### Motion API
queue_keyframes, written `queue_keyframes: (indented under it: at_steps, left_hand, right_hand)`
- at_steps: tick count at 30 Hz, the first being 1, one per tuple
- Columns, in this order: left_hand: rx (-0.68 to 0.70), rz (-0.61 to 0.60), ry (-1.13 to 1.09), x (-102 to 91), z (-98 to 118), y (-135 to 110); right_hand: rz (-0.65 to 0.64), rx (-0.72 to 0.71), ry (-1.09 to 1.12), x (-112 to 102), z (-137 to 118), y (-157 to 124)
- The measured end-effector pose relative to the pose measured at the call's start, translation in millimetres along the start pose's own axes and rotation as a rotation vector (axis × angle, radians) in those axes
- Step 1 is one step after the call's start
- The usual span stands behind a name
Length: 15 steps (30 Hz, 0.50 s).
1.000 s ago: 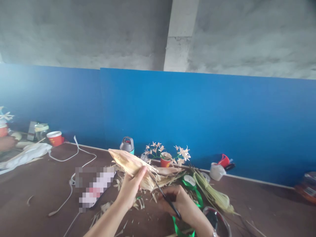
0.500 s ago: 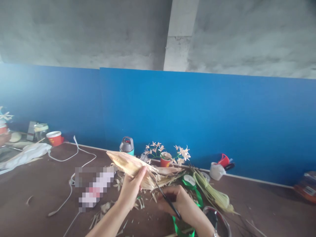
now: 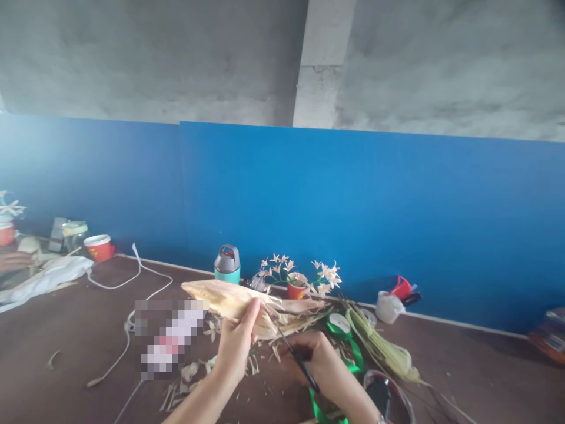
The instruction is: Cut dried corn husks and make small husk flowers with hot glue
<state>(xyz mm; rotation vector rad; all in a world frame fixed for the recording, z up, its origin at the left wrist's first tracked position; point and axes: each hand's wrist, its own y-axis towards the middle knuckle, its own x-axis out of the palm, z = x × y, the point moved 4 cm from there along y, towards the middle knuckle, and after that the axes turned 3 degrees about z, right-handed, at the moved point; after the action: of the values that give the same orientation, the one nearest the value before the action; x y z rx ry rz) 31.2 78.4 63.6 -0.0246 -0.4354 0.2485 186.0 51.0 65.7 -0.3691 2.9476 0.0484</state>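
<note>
My left hand (image 3: 237, 341) grips a dried corn husk (image 3: 216, 294), pale and pointed, with the thumb on top. The husk is held up over the table, its tip toward the left. In my right hand (image 3: 324, 359) are scissors (image 3: 300, 360) with dark handles. Their thin blade end reaches the husk's right edge; whether the blades are apart I cannot tell. Beneath and behind the husk lies a heap of husk pieces (image 3: 304, 321). Small husk scraps (image 3: 189, 374) are scattered around my left forearm.
Behind the heap, husk flowers on green stems surround a red cup (image 3: 295, 290). A teal-and-grey lidded container (image 3: 227, 268) stands by the blue partition. Green ribbon (image 3: 356, 353) and a husk bundle (image 3: 384, 347) lie right. A white cable (image 3: 128, 338) crosses the left. Another person's hand (image 3: 15, 261) shows far left.
The husk's pointed end has dipped and shifted slightly left, and my left hand tilted with it. My right hand and the scissors have barely moved.
</note>
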Motion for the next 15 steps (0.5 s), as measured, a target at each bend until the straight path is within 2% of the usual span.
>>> queue_keyframes:
  at_steps: [5,15]
  left_hand:
    - [0.021,0.05,-0.044,-0.4,-5.0,-1.4]
    - [0.031,0.03,-0.127,1.9,-4.2,-1.4]
  right_hand:
    - [0.024,0.002,-0.021,0.1,-3.0,0.2]
    - [0.024,-0.012,-0.061,0.1,0.3,0.2]
